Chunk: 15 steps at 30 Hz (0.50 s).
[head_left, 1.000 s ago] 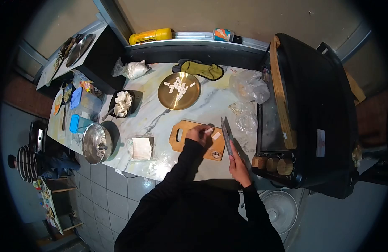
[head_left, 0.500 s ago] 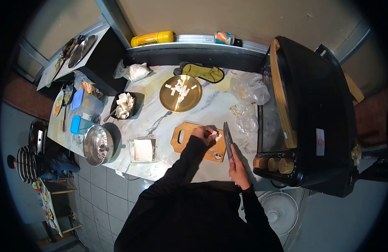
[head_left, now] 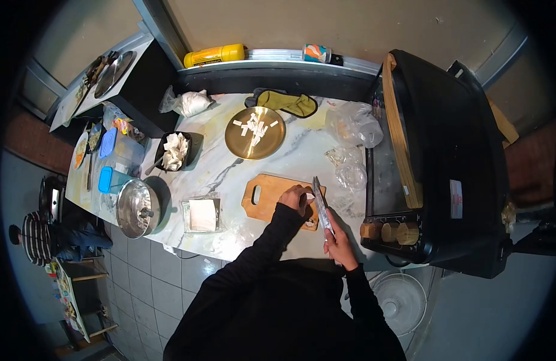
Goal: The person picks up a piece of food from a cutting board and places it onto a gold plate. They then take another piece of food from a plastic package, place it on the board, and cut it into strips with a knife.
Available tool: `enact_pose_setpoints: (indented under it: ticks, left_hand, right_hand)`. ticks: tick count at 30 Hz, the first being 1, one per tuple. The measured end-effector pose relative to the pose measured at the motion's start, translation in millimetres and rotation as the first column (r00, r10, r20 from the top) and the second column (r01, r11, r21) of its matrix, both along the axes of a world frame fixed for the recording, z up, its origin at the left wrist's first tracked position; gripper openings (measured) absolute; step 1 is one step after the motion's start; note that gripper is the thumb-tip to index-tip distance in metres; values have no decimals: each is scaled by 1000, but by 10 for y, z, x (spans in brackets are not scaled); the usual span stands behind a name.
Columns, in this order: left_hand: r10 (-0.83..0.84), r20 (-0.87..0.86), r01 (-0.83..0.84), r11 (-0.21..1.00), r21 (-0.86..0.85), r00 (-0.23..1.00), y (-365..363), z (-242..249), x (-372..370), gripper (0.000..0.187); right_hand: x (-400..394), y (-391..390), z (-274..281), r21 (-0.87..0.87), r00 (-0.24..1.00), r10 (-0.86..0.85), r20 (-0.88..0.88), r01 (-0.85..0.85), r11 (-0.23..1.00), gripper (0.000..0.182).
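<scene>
My left hand (head_left: pixel 295 199) is closed over the right part of a wooden cutting board (head_left: pixel 269 207), its fingers pinching a small white piece (head_left: pixel 310 197). What the piece is made of cannot be made out. My right hand (head_left: pixel 339 245) grips a knife (head_left: pixel 321 207), its blade pointing away from me beside the left fingertips and over the board's right edge. Beyond the board, a gold round plate (head_left: pixel 236 141) holds several small white strips. To the left lies a clear packet (head_left: pixel 201 215) with a white block or stack in it.
A black oven (head_left: pixel 458 168) with wooden knobs bounds the right. Plastic bags (head_left: pixel 353 125) lie near it. On the left stand a metal bowl (head_left: pixel 129 210), a black bowl (head_left: pixel 172 167) of crumpled white pieces, and blue-lidded containers (head_left: pixel 108 143). A person (head_left: pixel 40 237) is at far left.
My right hand has brought the knife blade leftward, close to the left fingers. My left hand stays on the board with the white piece, slightly turned.
</scene>
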<state>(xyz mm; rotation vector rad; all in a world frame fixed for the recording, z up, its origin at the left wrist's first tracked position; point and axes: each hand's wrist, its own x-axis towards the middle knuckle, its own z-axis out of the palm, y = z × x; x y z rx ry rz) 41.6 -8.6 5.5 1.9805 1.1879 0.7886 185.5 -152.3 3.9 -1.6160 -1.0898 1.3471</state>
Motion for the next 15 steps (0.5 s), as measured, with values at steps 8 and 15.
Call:
enact_pose_setpoints:
  ticks: [8,15]
  left_hand:
    - [122,217,-104,990,-93,969,814,-215,-525,15]
    - [306,195,-284,949,-133,932,2077,-233,-984,33]
  right_hand:
    - [-33,26,-72,40,1000,-8,6,8,999,57]
    - [-85,63,-14,64,1000,-19,12,18,998,58]
